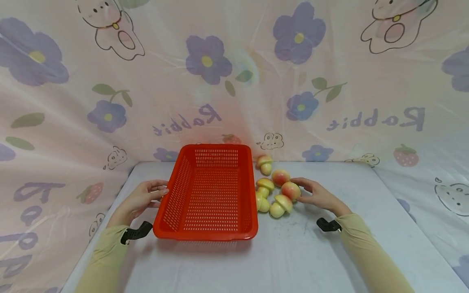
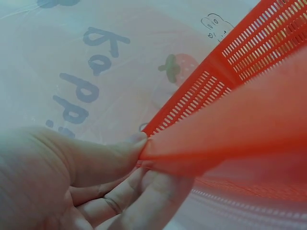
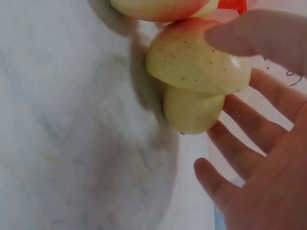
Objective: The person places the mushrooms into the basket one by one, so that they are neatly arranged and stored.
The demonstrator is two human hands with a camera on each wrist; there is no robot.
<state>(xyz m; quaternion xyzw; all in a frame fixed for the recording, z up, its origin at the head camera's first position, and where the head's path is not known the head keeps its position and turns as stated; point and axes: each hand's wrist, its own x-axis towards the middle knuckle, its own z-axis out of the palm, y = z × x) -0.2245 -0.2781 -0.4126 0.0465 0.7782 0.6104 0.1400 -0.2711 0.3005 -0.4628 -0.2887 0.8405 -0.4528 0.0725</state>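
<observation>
1. Left of centre in the head view is the red basket (image 1: 205, 235); the left hand (image 1: 141, 199), just left of it, pinches its left rim between thumb and fingers.
2. Right of centre, the nearest toy mushroom (image 1: 291, 191) lies at the fingertips of the right hand (image 1: 318, 197). That hand's fingers are spread; its thumb overlaps the cap in the right wrist view. I cannot tell whether it presses.
3. Five other mushrooms (image 1: 281, 206) cluster between that one and the basket.

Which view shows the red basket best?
The head view, which takes in the whole red basket. Left wrist shows part of its rim and slotted walls; right wrist, only a red sliver near the top.
</observation>
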